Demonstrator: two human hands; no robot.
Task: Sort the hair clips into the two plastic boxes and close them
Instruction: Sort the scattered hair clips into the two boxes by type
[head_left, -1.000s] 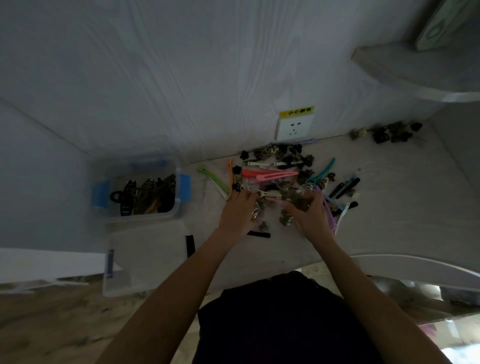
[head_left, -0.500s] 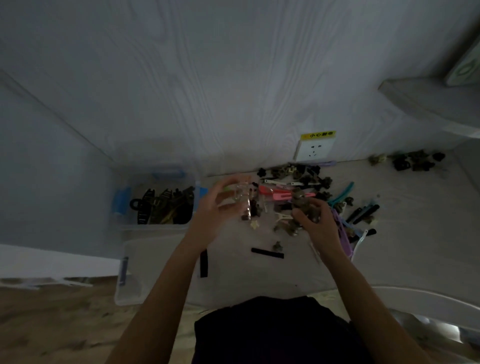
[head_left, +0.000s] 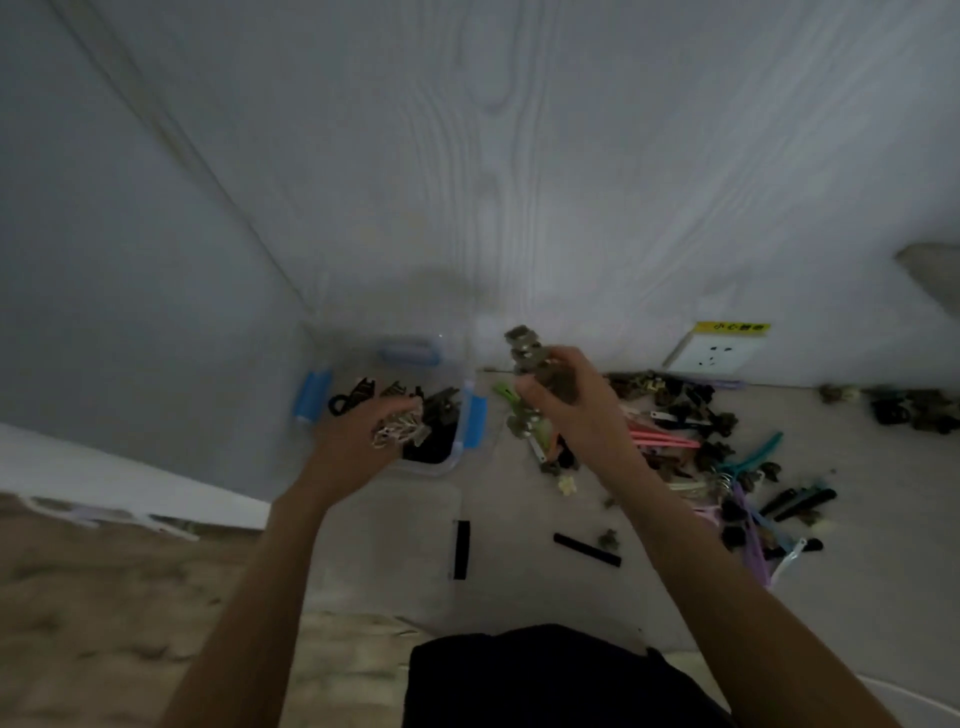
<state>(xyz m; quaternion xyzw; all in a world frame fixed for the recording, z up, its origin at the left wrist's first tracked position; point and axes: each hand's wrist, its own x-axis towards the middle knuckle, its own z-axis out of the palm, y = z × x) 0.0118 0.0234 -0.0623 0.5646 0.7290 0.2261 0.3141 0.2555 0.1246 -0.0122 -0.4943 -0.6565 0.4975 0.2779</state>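
A clear plastic box (head_left: 470, 415) with blue latches stands at the back left and holds several dark claw clips. My left hand (head_left: 358, 441) hovers over it, fingers closed on a small bunch of light metallic clips (head_left: 397, 431). My right hand (head_left: 566, 400) is raised just right of the box and grips a bunch of brownish claw clips (head_left: 527, 353). A pile of mixed hair clips (head_left: 701, 447), pink, teal, purple and black, lies on the table to the right. A second clear container (head_left: 384, 551) lies in front of the first box, with a black clip (head_left: 461, 548) at its edge.
A wall socket (head_left: 714, 351) with a yellow label sits on the back wall. Another small group of dark clips (head_left: 904, 408) lies at the far right. A black bar clip (head_left: 587, 549) lies alone near the front. The table's edge runs along the bottom left.
My left hand has carried its clips leftward from the pile to above the blue-latched box. My right hand has lifted a bunch of brown clips off the pile and moved left toward the box.
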